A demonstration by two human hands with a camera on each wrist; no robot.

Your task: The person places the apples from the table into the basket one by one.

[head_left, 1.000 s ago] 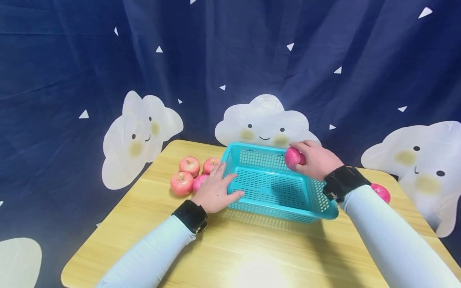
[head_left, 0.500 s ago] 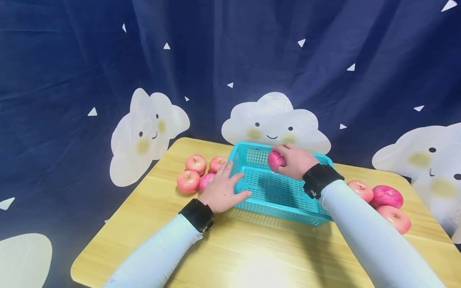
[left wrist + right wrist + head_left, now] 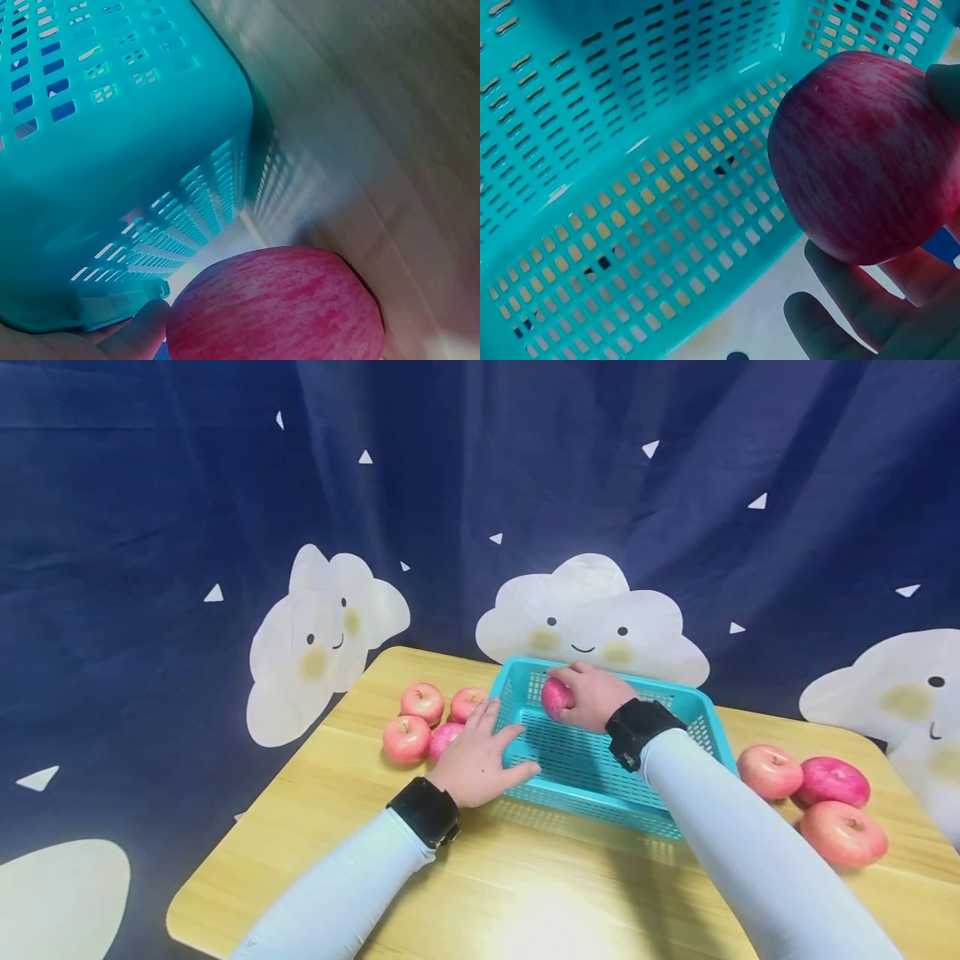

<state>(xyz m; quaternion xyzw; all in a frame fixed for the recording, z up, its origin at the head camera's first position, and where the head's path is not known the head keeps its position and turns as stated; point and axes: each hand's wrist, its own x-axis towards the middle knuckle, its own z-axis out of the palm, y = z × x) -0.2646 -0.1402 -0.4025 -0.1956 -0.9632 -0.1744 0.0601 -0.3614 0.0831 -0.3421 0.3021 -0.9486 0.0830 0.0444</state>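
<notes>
A turquoise perforated plastic basket (image 3: 600,803) stands on the wooden table. My right hand (image 3: 596,697) grips a dark pink-red apple (image 3: 557,697) over the basket's left part, near its back wall. In the right wrist view the apple (image 3: 862,157) sits between thumb and fingers, above the slotted floor. My left hand (image 3: 476,764) rests on the basket's left rim, fingers extended and thumb spread. Just left of that hand lies another dark pink apple (image 3: 444,740), partly covered by it; the left wrist view shows this apple (image 3: 277,307) close beside the basket.
Several lighter red apples, including one at the front (image 3: 407,739) and one behind (image 3: 422,702), cluster left of the basket. On its right lie a dark pink apple (image 3: 834,782) and two paler ones (image 3: 843,833). A navy curtain (image 3: 420,460) with cloud faces hangs behind the table.
My right hand has carried the apple leftward over the basket, from its right part to its left. The left hand keeps its place on the rim. The head view has shifted, showing more right-hand apples.
</notes>
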